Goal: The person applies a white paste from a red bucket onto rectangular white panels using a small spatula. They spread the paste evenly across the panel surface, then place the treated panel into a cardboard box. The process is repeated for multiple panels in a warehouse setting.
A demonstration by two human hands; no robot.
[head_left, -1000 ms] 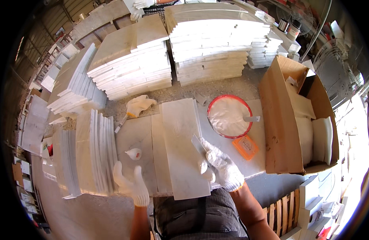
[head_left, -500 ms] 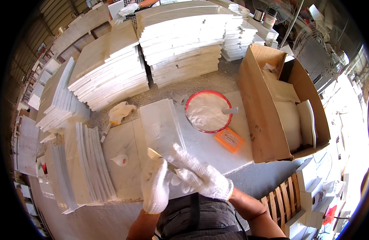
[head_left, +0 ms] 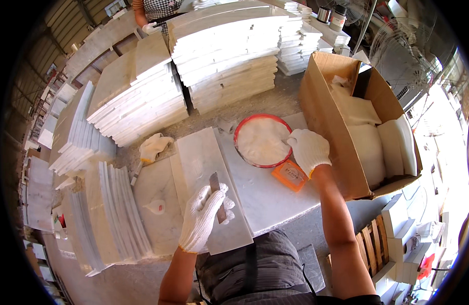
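White knitted gloves cover both hands that I watch from my distant place. The left hand (head_left: 206, 209) is above a pale marble slab (head_left: 198, 150), and its grip is closed around a flat metal blade (head_left: 215, 184). One end of this blade points away from the body; whether it touches the slab, I cannot tell. The right hand (head_left: 311, 148) is at the right side of a round tub (head_left: 265, 116) with red rim, which is filled with white paste (head_left: 261, 138). Its fingertips are at the rim, but the glove hides what is under them, so I cannot say if this grip is open or closed on something.

The slab lies on the bench (head_left: 277, 199), to the left of the tub, and its near end reaches toward the person's dark clothes. Just below the tub I see an orange box (head_left: 289, 176), near the right hand. To the left of the slab there are a small white bottle (head_left: 155, 206) and a loose glove (head_left: 154, 146). A cardboard carton (head_left: 323, 124) stands at the right, with white padded pieces (head_left: 364, 152) inside. Behind, a tall stack of slabs (head_left: 232, 56) rises.
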